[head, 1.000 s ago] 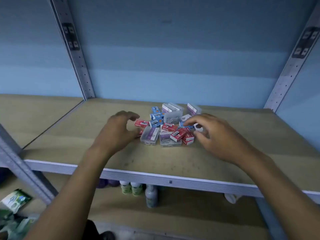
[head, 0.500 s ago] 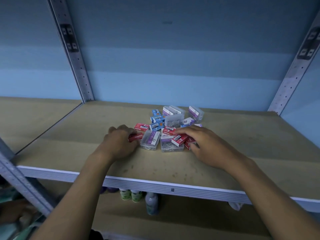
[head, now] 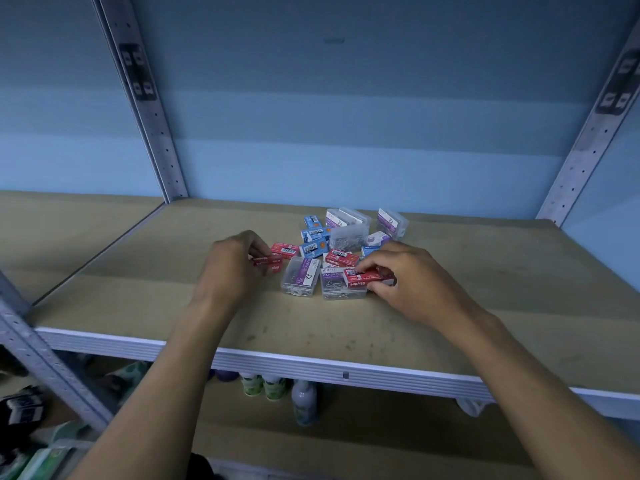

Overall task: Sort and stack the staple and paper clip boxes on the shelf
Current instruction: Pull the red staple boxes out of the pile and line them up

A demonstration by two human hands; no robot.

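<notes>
The sorting has only just begun. The little boxes (head: 332, 251) sit in a mixed heap on the shelf (head: 138, 299), nothing stacked. The left hand (head: 230, 268) pinches one red staple box (head: 268, 263) at 9 o'clock of the heap; the right hand (head: 412, 278) grips another red staple box (head: 367, 277) at 4 o'clock

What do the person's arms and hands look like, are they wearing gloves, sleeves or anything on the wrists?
Both are bare. The left hand and right hand have no gloves or rings in view, and the forearms show no sleeves, watch or bands up to the frame's edge.
</notes>
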